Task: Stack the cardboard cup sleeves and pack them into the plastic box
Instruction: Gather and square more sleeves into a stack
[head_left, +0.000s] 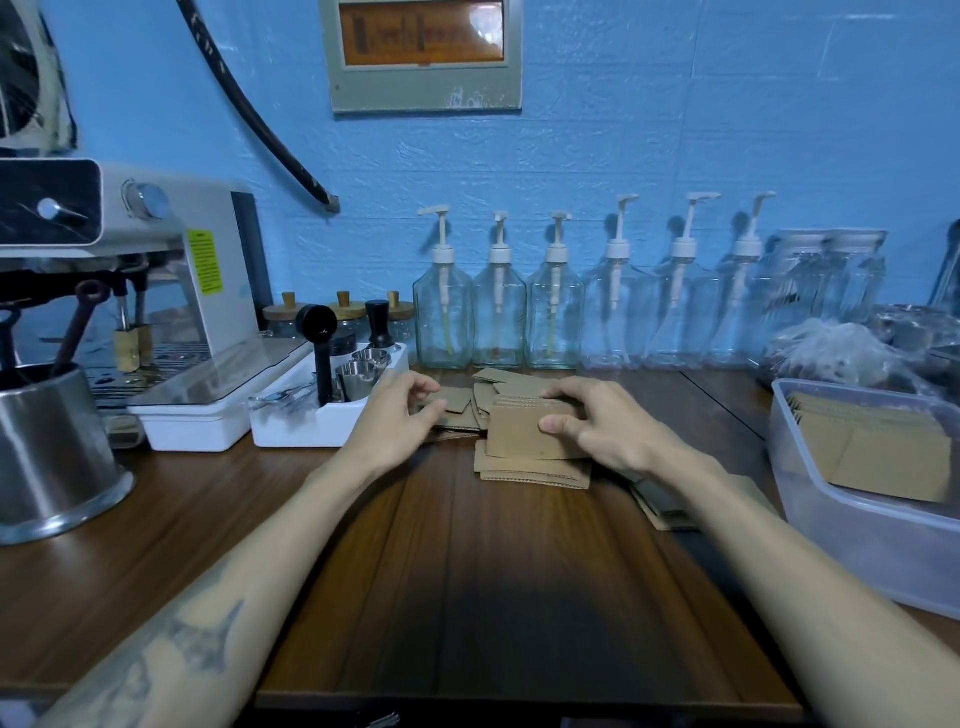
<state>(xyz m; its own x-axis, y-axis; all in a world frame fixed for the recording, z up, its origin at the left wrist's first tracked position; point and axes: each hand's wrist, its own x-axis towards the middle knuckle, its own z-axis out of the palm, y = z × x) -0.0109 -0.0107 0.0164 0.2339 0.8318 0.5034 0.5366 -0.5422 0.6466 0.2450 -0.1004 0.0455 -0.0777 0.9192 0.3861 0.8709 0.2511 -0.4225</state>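
Observation:
Brown cardboard cup sleeves lie scattered on the dark wooden table in the head view. My right hand (592, 421) is shut on a stack of sleeves (519, 434), held upright on its edge, thumb on the near face. Under it rest more flat sleeves (530, 473). My left hand (400, 415) pinches a single loose sleeve (451, 399) at the left of the pile. Loose sleeves (498, 382) lie behind both hands. The clear plastic box (852, 540) stands at the right with a stack of sleeves (878, 447) inside it.
A white tray (306, 421) with steel cups and a black scoop stands left of my hands, beside an espresso machine (171, 291) and a steel pitcher (52, 457). Several pump bottles (498, 312) line the blue wall. Dark sleeves (660, 501) lie under my right forearm.

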